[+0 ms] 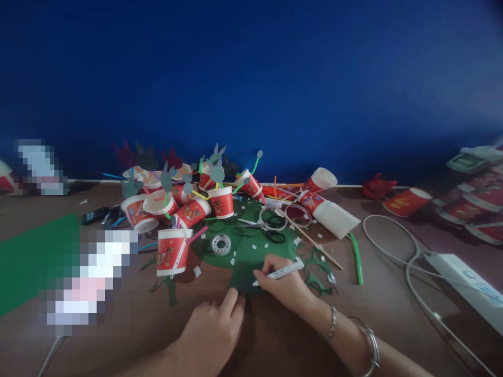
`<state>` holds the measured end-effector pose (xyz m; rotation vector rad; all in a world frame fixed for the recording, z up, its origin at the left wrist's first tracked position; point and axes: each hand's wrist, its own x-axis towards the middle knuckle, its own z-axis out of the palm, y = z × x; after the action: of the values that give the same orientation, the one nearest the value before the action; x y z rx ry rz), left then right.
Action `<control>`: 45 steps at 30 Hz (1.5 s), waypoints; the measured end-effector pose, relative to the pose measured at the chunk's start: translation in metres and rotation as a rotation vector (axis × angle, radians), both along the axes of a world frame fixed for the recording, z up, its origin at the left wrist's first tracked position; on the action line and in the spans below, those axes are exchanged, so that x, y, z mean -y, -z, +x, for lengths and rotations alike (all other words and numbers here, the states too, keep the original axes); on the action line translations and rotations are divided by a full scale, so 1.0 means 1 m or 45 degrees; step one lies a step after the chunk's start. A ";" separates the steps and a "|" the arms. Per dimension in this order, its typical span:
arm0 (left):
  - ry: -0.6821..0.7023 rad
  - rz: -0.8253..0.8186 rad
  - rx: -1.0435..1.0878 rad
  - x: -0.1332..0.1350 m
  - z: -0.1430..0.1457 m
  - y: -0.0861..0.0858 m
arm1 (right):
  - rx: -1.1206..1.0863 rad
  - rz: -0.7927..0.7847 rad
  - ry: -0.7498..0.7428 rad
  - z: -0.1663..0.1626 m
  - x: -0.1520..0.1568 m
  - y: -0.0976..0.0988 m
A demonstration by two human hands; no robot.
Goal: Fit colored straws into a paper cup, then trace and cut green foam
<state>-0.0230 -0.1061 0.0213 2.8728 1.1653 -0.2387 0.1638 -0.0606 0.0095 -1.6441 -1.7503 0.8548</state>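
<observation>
A white marker pen (286,269) is gripped in my right hand (281,280), its tip over a dark green sheet of paper (245,277) on the table. My left hand (214,327) is at the sheet's lower left corner, its fingers drawn together against the paper edge; part of that grip is hidden. Just beyond the sheet lie a roll of tape (221,244) and scissors (271,222) with dark handles. Left of my hands stands a red and white paper cup (173,252). Curled green paper scraps (318,272) lie to the right.
Several decorated paper cups (194,211) with coloured stems and paper shapes crowd the back left. A stack of cups (332,214) lies on its side, near a wooden stick (314,241). At right are a white cable (408,256) and power strip (469,280). Green paper (35,256) lies left.
</observation>
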 end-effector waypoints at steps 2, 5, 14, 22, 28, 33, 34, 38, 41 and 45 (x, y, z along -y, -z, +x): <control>0.001 -0.005 0.006 0.000 0.000 0.000 | -0.002 -0.011 0.014 0.000 0.000 0.000; -0.012 -0.010 0.014 0.000 0.000 0.002 | -0.009 -0.013 0.007 0.000 -0.001 0.001; -0.029 0.009 0.010 0.000 0.000 0.001 | -0.414 -0.227 0.106 0.004 -0.006 -0.003; 0.004 0.376 0.062 0.013 0.007 0.018 | -0.654 -0.241 0.097 0.012 -0.011 -0.002; -0.036 0.611 0.013 0.030 0.031 0.025 | -0.239 -0.083 0.001 0.004 -0.004 0.000; -0.112 0.702 -0.044 0.034 0.055 0.031 | -0.082 0.039 -0.006 0.003 -0.003 0.002; -0.120 0.706 -0.051 0.034 0.057 0.032 | -0.069 0.045 -0.011 0.003 -0.003 0.002; -0.117 0.720 -0.023 0.032 0.055 0.032 | -0.019 0.083 -0.027 0.003 -0.002 0.002; -0.115 0.743 0.006 0.031 0.053 0.033 | 0.005 0.103 -0.038 0.002 -0.001 0.001; -0.113 0.749 0.024 0.031 0.054 0.035 | 0.007 0.077 -0.058 0.002 0.000 0.002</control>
<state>0.0310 -0.1375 -0.0133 3.2725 1.5792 0.1666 0.1656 -0.0602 0.0079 -1.5747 -1.8055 0.8110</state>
